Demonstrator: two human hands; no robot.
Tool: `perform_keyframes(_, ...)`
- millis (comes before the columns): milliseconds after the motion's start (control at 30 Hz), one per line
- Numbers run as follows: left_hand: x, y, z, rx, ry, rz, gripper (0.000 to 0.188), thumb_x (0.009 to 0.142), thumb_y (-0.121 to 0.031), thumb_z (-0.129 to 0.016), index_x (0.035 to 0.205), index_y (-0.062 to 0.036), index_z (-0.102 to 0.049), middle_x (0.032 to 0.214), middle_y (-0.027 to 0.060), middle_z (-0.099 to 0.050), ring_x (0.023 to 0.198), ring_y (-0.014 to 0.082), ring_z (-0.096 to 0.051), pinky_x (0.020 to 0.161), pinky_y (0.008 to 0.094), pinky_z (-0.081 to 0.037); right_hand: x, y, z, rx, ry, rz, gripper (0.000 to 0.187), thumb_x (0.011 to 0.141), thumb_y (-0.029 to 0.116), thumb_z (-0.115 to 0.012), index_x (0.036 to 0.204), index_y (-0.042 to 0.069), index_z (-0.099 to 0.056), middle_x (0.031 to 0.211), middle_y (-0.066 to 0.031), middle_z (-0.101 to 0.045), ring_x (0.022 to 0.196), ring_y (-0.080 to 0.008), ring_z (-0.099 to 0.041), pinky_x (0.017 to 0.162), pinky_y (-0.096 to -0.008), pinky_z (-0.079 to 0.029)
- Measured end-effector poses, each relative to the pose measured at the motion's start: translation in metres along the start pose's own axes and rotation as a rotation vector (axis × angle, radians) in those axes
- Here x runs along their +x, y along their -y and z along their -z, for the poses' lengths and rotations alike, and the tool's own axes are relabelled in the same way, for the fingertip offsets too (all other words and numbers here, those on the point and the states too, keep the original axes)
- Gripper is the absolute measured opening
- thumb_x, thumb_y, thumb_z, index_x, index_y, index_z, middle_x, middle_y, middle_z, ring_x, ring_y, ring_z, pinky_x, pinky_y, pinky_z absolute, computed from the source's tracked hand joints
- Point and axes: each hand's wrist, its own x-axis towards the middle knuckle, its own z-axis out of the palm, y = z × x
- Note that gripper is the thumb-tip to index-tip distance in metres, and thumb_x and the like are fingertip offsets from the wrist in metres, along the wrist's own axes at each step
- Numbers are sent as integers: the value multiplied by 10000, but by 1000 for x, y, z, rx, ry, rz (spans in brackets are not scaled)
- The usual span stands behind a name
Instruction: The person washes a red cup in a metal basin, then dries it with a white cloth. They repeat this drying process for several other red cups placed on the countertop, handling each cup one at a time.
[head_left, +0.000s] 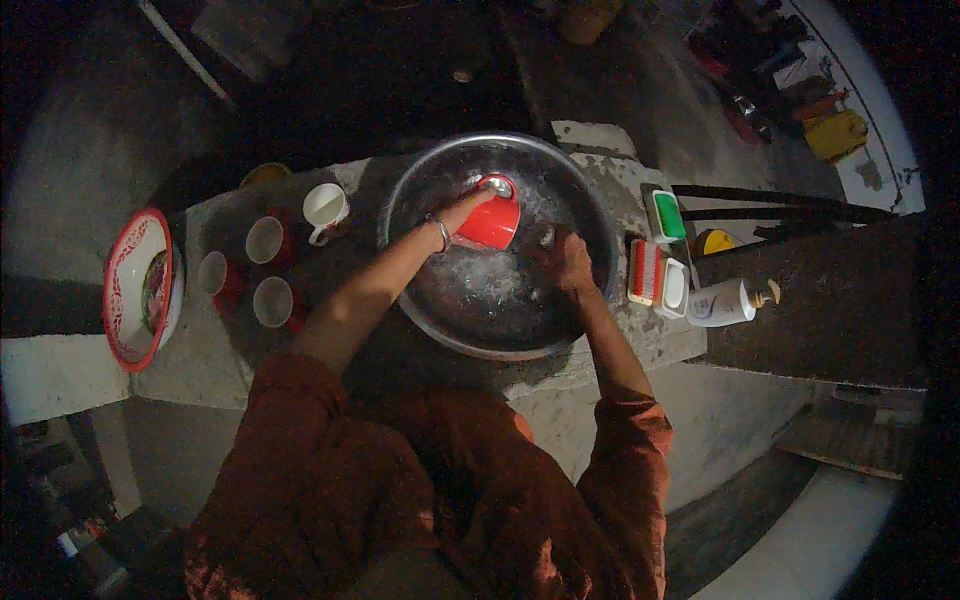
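Observation:
My left hand [478, 208] is closed on a red mug [490, 226], tilted on its side over a wide metal basin [400, 310]. A red loop shows at the mug's upper end, beside my fingers. Below the mug, soapy water [470, 280] with patches of foam fills the basin's bottom. My right hand [572, 264] is inside the basin's right side, apart from the mug. Its fingers are blurred and dark, so whether they hold anything cannot be made out.
A white mug [325, 206] and several red cups [265, 241] stand left of the basin, beside a red-rimmed enamel bowl [120, 330] at the ledge's left end. Rightward are a green-topped container [665, 215], a red-bristled brush [645, 272], a white dish [674, 287] and a pump bottle [722, 303].

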Motion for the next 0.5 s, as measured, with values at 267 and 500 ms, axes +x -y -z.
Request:
perform_keyframes(267,25,22,10,-261,65,73,650,709,-580,-575,1184,-149,-473,1048,89,-589,906,259,-582,724,429,-494,2,69,19,-144,-148,-107,528,752,432,-640,1039,8,-512,835,-148,-615,722,-299,-603,620,-411,-474)
perform_keyframes(500,15,18,6,-383,265,48,600,775,-560,-518,1193,-132,-469,1173,94,-527,1022,276,-527,808,472,-447,0,91,-2,1266,115,-449,383,814,327,-622,975,-8,-529,705,-129,-600,555,-197,-597,418,-269,-450)
